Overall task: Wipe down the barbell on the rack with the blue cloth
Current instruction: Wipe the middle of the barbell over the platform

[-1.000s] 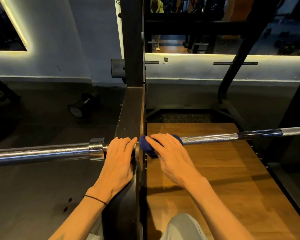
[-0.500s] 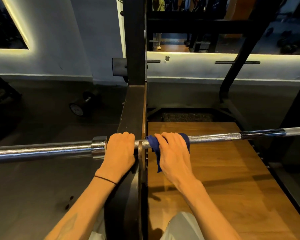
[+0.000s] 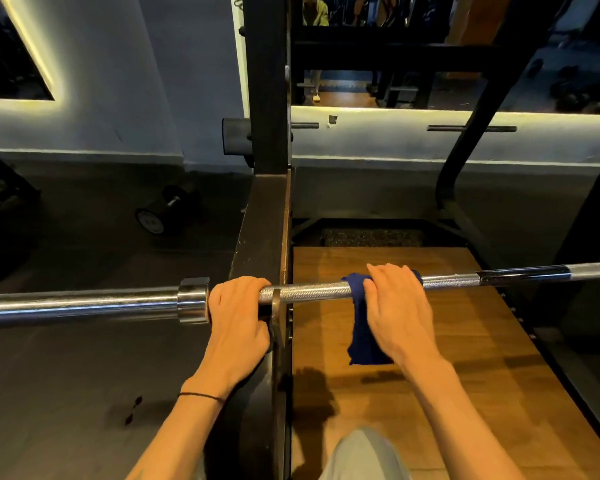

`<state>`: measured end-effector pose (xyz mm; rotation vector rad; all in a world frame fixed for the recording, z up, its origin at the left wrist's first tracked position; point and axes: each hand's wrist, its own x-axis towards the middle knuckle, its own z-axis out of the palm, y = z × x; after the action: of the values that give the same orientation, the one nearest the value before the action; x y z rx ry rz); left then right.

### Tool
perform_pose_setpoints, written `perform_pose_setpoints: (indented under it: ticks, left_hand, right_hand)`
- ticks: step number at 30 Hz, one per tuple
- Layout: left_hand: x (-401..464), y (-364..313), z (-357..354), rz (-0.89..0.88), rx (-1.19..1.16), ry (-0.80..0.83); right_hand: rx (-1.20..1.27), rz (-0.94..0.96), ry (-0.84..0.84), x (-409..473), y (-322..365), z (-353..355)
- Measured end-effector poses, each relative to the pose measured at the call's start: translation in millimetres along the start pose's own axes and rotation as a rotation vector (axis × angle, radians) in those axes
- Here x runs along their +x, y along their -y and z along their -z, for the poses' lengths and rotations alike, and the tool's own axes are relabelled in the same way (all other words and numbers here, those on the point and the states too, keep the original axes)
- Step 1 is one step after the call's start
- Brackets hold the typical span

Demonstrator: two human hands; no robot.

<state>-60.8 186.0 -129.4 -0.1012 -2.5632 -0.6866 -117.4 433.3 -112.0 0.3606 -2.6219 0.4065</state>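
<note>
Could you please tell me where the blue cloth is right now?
In the head view, the blue cloth is draped over the barbell just right of the rack upright, pressed under the right hand, its tail hanging down.

A gym, weight-training area: a steel barbell (image 3: 84,303) with knurled shaft and sleeve collar lies across a black steel rack (image 3: 267,98), above a wooden lifting platform (image 3: 447,358) bordered by dark rubber flooring (image 3: 66,375). A dumbbell (image 3: 163,213) lies on the floor near the wall, and a wall mirror (image 3: 430,64), edged with strip lighting, reflects further equipment frames and another dark floor area.
</note>
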Motion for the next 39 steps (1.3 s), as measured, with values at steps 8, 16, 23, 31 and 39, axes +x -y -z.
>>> perform_pose_setpoints:
  ticks: [8,16,23,31,39]
  left_hand:
    - [-28,-13,-7,0.001,0.025,-0.023]
    - [5,-17,12,-0.025,0.292,0.037]
    - [17,-13,4,-0.002,0.285,0.077]
    - [6,-2,8,-0.118,0.229,0.1]
    - [-32,-16,5,0.004,0.033,0.022]
  right_hand:
    - [0.13,0.367,0.084,-26,50,-31]
    - [-0.036,0.052,0.078,-26,-8,-17]
    - [0.034,0.125,0.101,-24,65,-25]
    - [0.018,0.21,0.177,-11,55,-7]
    - [0.088,-0.097,0.03,-14,39,-2]
